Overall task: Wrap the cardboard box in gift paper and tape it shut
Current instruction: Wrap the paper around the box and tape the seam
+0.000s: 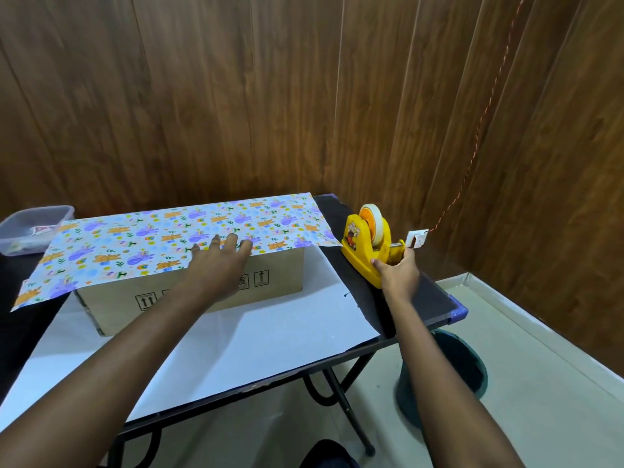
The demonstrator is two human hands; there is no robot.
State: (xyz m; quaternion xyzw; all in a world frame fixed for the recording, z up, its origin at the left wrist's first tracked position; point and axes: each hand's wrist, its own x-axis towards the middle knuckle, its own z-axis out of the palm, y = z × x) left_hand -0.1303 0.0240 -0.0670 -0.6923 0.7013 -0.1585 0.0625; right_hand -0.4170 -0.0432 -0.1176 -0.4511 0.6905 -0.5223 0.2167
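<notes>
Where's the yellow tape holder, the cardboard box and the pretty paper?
yellow tape holder (366, 262), head view, on its yellow side.
cardboard box (287, 271), head view, on its bare front face.
gift paper (135, 244), head view, on its printed top.

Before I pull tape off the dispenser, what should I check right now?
1. Left hand presses gift paper flat on cardboard box: ok.
2. Right hand grips tape dispenser: ok.
3. Tape roll sits in dispenser: ok.
4. Free tape end inside the grip: cannot tell.
5. Near flap folded up against box: not ok, lies flat on table.
</notes>
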